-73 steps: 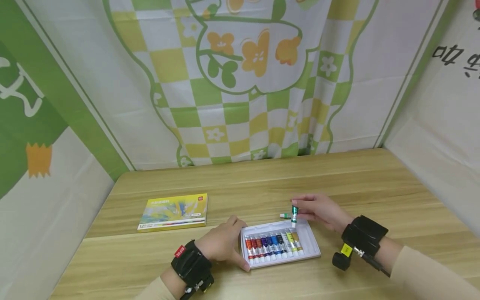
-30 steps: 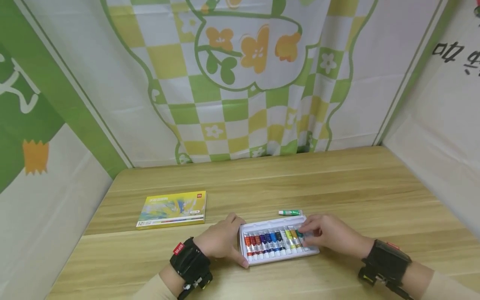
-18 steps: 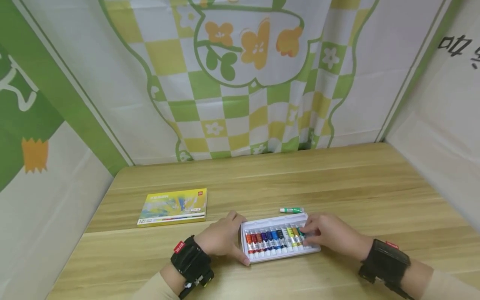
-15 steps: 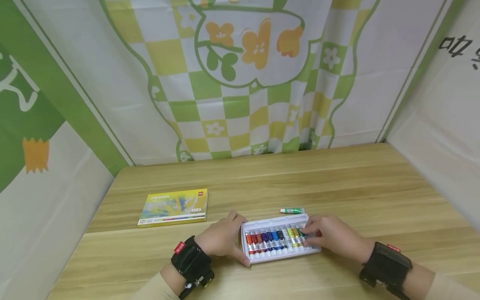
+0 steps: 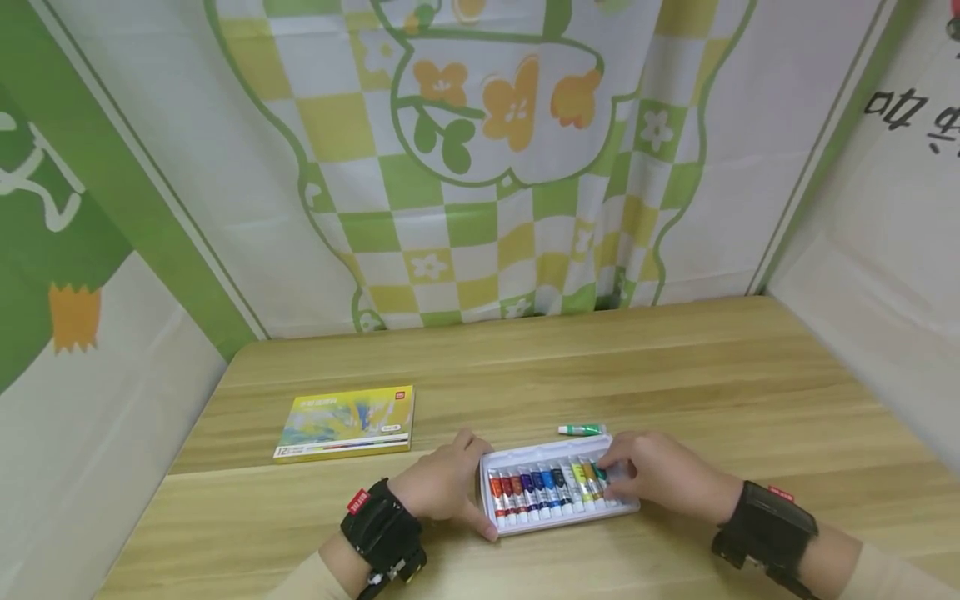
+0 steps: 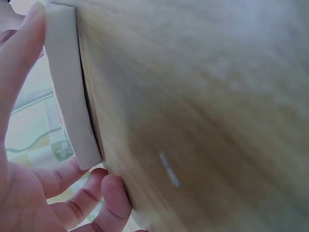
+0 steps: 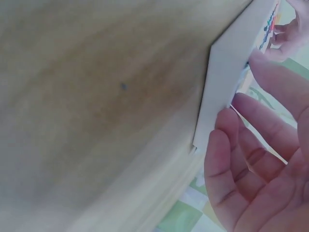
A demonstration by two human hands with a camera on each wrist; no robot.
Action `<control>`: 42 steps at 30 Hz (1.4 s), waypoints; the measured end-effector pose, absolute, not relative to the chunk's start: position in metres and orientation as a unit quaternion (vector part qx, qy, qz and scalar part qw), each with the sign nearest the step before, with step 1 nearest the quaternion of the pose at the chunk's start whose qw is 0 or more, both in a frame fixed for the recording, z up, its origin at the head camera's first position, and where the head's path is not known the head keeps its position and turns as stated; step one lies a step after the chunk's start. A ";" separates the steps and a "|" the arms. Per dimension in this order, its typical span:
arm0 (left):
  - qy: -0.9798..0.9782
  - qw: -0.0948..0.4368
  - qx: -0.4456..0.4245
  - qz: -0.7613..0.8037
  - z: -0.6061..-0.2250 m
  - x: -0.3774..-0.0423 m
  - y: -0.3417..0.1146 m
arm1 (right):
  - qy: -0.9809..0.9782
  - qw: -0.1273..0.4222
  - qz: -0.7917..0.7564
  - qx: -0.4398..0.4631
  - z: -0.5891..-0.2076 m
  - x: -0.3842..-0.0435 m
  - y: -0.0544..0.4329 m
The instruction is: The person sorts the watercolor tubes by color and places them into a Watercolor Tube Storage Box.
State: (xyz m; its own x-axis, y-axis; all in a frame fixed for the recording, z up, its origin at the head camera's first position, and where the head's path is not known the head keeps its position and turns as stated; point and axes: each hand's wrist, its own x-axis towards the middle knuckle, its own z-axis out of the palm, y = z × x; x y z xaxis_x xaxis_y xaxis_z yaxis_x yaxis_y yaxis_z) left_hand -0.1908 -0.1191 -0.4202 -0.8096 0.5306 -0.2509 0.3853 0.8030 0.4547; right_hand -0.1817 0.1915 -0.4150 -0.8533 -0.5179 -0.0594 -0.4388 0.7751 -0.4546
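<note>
A white tray [image 5: 528, 455] of paint tubes sits at the near middle of the table, its tubes in a row from red through blue and black to yellow and ochre. My left hand [image 5: 442, 482] grips the tray's left end, thumb at the near corner and fingers at the far one; the left wrist view shows the tray's pale side wall [image 6: 70, 87] between them. At the right end, my right hand [image 5: 667, 475] pinches a dark green paint tube [image 5: 599, 472] lying in the tray beside the ochre one. Its lower part is hidden behind the thumb.
A lighter green paint tube [image 5: 581, 430] lies on the wooden table [image 5: 480, 367] just behind the tray's far right corner. A yellow paint box [image 5: 345, 423] lies to the left. Patterned cloth [image 5: 517, 225] hangs along the table's back edge.
The right hand has brought the dark green tube down from above the tray's far right corner into the row. The left hand has kept its grip; the lighter green tube has come into fuller view.
</note>
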 end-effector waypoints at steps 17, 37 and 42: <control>0.929 0.196 0.243 0.197 -0.424 -0.190 -0.119 | 0.909 0.142 -0.340 -0.195 -0.412 -0.247 0.194; 0.930 0.197 0.244 0.192 -0.419 -0.192 -0.120 | 0.920 0.156 -0.288 -0.216 -0.420 -0.262 0.179; 0.931 0.196 0.243 0.191 -0.421 -0.192 -0.120 | 0.921 0.155 -0.282 -0.220 -0.422 -0.265 0.176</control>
